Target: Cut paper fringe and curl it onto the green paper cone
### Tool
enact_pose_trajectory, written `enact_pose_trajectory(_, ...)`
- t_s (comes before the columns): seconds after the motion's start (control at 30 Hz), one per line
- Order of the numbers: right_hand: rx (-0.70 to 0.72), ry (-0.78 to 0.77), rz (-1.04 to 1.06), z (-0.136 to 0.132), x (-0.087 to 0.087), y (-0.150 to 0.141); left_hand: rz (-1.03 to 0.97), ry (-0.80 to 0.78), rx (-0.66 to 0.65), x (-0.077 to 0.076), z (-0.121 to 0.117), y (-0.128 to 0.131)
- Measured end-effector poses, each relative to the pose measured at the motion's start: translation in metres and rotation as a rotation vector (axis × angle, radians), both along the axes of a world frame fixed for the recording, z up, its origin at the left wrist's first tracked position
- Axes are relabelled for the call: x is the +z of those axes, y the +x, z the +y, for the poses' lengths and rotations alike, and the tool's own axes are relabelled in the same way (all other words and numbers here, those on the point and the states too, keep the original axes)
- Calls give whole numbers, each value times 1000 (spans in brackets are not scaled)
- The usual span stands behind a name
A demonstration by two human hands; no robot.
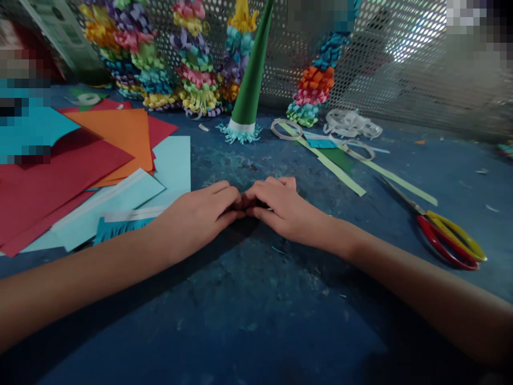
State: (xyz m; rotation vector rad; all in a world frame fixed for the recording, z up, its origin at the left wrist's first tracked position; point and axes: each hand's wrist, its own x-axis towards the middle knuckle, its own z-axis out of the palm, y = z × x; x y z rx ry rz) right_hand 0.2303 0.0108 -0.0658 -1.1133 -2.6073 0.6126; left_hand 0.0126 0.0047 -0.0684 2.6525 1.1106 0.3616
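My left hand (200,216) and my right hand (282,208) lie on the dark blue table (248,321), their fingertips meeting at the middle. Both are curled and pinched together over something small and dark that I cannot make out. Left of my left wrist lies a teal fringed paper strip (120,224) on light blue sheets (132,198). Beyond my hands stands a green paper cone (250,80) with a teal fringe at its base.
Red, orange and blue paper sheets (92,149) spread over the left. Red-and-yellow scissors (444,232) lie at the right. Pale green strips (332,166), tape rings and white curls lie behind. Several curled-paper trees (192,59) line a perforated metal screen (401,59).
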Motion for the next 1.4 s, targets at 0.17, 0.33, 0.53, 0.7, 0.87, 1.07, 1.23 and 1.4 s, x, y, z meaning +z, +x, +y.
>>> enact_pose_trajectory(0.17, 3, 86, -53, -1, 0, -1, 106, 275, -177, -7, -2, -3)
enact_pose_trajectory(0.33, 103, 273, -139, -5, 1, 6, 178, 430, -273, -10, -1, -6)
enact_pose_trajectory(0.53, 109, 298, -116, -2, -1, 8, 119, 186, -149, -8, 7, -3)
enact_pose_trajectory(0.7, 139, 365, -202, 1, -1, -1, 64, 106, -25, -6, 0, 1)
enact_pose_trajectory(0.87, 66, 233, -216, 4, 3, -8, 75, 94, 41, -8, -4, 3)
enact_pose_trajectory(1.07, 6, -78, -87, 15, 12, -8, 87, -119, 183, 2, 0, 6)
enact_pose_trajectory(1.23, -15, -151, -107, 17, 18, -9, 94, -130, 213, 5, 2, 9)
enact_pose_trajectory(1.4, -22, -132, -134, 14, 20, -10, 34, -164, 202, 10, 3, 2)
